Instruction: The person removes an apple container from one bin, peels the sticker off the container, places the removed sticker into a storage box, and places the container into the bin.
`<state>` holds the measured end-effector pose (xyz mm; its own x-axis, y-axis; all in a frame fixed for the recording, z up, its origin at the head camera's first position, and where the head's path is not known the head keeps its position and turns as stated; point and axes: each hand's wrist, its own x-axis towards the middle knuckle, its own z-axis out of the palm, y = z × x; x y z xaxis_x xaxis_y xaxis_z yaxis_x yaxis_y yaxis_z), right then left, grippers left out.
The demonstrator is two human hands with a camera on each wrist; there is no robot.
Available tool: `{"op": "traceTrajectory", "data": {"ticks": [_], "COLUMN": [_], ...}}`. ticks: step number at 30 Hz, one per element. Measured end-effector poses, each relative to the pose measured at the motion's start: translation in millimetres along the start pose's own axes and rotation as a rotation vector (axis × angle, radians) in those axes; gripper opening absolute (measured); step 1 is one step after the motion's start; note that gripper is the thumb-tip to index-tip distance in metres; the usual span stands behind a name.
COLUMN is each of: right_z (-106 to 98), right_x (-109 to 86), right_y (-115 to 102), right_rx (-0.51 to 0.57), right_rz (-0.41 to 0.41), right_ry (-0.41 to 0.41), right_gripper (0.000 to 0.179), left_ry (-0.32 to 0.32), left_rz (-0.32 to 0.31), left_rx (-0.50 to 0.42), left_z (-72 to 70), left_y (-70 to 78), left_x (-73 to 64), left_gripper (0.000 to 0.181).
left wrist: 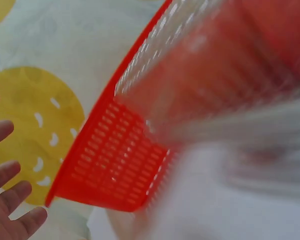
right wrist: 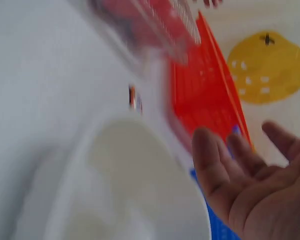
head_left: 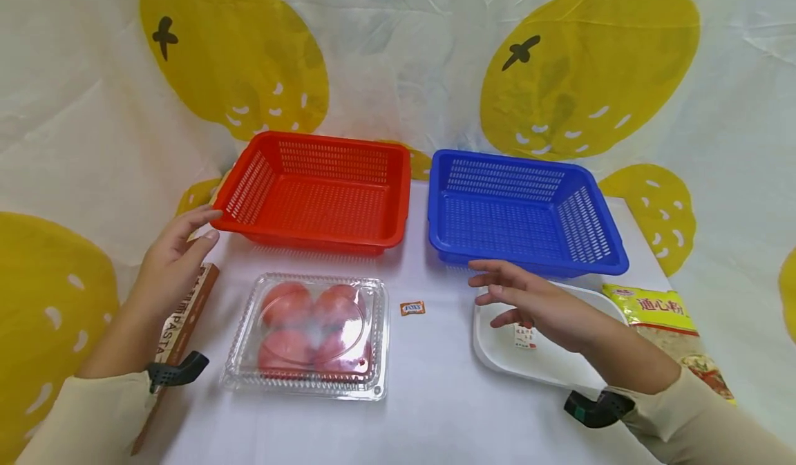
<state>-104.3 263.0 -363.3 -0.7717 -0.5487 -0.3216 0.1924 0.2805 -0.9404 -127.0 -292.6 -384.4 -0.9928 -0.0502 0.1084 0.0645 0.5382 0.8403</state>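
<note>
My left hand (head_left: 168,268) hovers beside the left front corner of a red plastic basket (head_left: 311,237), fingers extended and holding nothing. Below it lies a long brown pasta box (head_left: 186,313). Between the hands sits a clear plastic clamshell (head_left: 249,354) with several round red fruits (head_left: 286,302) inside. My right hand (head_left: 541,306), fingers loosely spread and gripping nothing, is over a white tray (head_left: 497,354). A small white-and-red packet (head_left: 525,337) lies in that tray, partly hidden by the hand. In the left wrist view, the blurred clamshell (left wrist: 230,65) overlaps the red basket.
A blue plastic basket (head_left: 528,264) stands behind the tray, right of the red one. One small orange-wrapped sweet (head_left: 412,308) lies mid-table. At the right edge is a yellow-topped pasta bag (head_left: 659,313). A white cloth with yellow fruit prints (head_left: 398,50) hangs behind.
</note>
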Motion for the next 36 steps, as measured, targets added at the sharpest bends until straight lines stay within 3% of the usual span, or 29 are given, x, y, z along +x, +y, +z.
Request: {"op": "traceTrajectory", "data": {"ticks": [6,14,22,26,29,36], "right_z": [39.8,85.8,122.5,137.3,144.6,158.2], "right_x": [17.6,52.5,75.6,85.0,92.5,103.2], "right_y": [-2.9,11.6,30.7,41.3,49.1,61.3], "right_rx": [0.103,0.161,0.077,0.083,0.093,0.09], "right_rz": [0.011,0.019,-0.082,-0.087,-0.135,-0.269], "right_ry": [0.084,0.167,0.25,0.298,0.307,0.23], "right_gripper": [0.065,0.067,0.064,0.068,0.07,0.071], "left_ry": [-0.005,-0.033,-0.067,-0.081,-0.085,-0.069], "left_rz": [-0.073,-0.063,-0.097,-0.145,-0.174,-0.184], "left_rx": [-0.13,-0.198,-0.312,-0.283,-0.249,-0.238], "left_z": [0.6,8.4,13.1,15.2,17.2,22.1], "left_y": [-12.1,-31.2,-47.1,-50.7,-52.0,-51.7], "left_x": [22.3,40.0,43.7,43.9,45.6,48.2], "left_gripper": [0.054,0.055,0.053,0.055,0.058,0.059]}}
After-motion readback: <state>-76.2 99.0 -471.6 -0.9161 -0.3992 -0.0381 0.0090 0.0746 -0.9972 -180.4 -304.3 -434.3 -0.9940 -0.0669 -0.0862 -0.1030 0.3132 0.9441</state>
